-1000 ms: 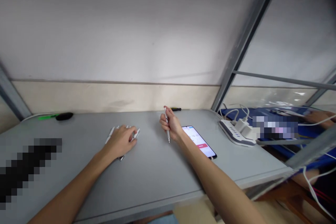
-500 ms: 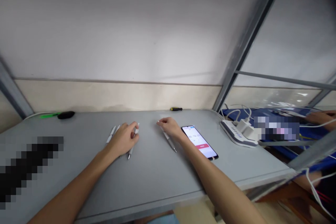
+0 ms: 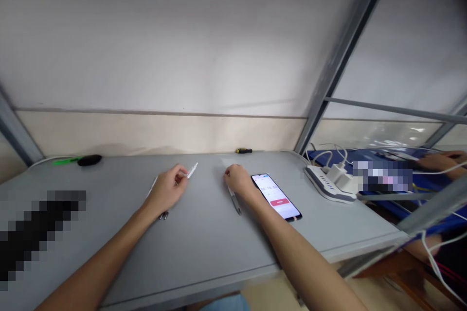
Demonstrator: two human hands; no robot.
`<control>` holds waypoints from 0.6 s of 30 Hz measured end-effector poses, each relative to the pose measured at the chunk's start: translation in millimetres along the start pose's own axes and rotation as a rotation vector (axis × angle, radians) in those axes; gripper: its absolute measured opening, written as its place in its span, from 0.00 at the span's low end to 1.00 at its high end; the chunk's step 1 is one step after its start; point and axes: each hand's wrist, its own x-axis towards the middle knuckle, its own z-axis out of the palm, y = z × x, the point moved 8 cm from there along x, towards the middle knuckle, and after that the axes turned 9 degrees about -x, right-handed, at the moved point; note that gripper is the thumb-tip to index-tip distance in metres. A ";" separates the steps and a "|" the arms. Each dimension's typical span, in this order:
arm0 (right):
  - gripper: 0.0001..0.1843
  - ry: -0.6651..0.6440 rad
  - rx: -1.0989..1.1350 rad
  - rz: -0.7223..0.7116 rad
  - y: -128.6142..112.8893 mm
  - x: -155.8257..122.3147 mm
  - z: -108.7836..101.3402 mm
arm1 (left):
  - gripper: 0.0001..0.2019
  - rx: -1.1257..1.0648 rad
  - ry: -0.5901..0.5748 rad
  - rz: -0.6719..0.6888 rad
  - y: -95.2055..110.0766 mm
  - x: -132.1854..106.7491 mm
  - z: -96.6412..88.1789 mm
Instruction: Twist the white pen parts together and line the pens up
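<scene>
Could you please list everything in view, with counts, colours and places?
Desk: one, grey, across the view
Pens: at least three, white-grey, centre, partly hidden
Phone: one, black, right of centre
Power strip: one, white-grey, right end
Plugs: at least two, white, in the strip
Cables: several, white, mostly right
Screwdriver: one, black-yellow, back edge
Slim item: one, green-black, back left
Wall: one, white-cream, behind
Bars: several, grey, left and right
Surface: one, blue, far right
Wooden piece: one, brown, lower right
Cloth: one, light blue, bottom edge
Co-worker's hand: at least one, bare, far right
Left hand: one, bare, holding a pen
Right hand: one, bare, over a pen
</scene>
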 end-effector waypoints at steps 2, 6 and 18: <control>0.14 -0.005 -0.026 -0.002 -1.2 -1.7 -1.8 | 0.08 -0.016 0.011 -0.022 -2.1 0.3 -0.3; 0.13 -0.031 -0.062 -0.007 -3.5 -4.3 -3.6 | 0.10 -0.014 0.013 -0.048 -6.0 0.5 1.4; 0.11 -0.046 -0.122 0.007 -2.2 -6.7 -6.0 | 0.10 0.110 -0.030 0.057 2.2 -1.2 8.2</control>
